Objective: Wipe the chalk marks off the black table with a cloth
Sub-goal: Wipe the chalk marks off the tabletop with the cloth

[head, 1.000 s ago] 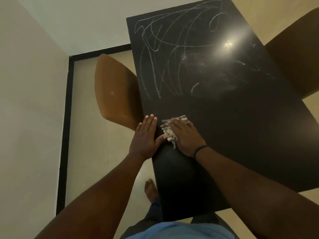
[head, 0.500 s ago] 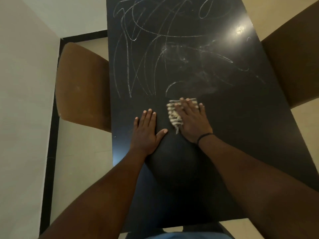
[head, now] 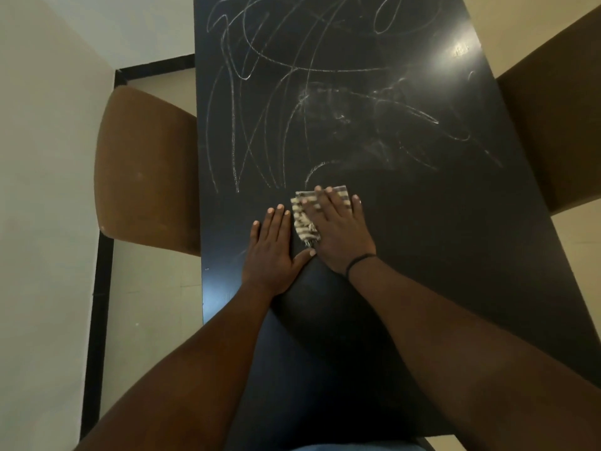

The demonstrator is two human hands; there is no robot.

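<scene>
Striped cloth (head: 305,219) lies flat beneath the pressing right hand (head: 341,232)

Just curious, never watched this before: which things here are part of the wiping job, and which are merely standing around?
Part of the job:
striped cloth
right hand
left hand
chalk marks
black table

Standing around:
left brown chair
right brown chair

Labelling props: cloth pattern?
Striped, pale and dark bands, under the right hand; cloth in head view.
</scene>
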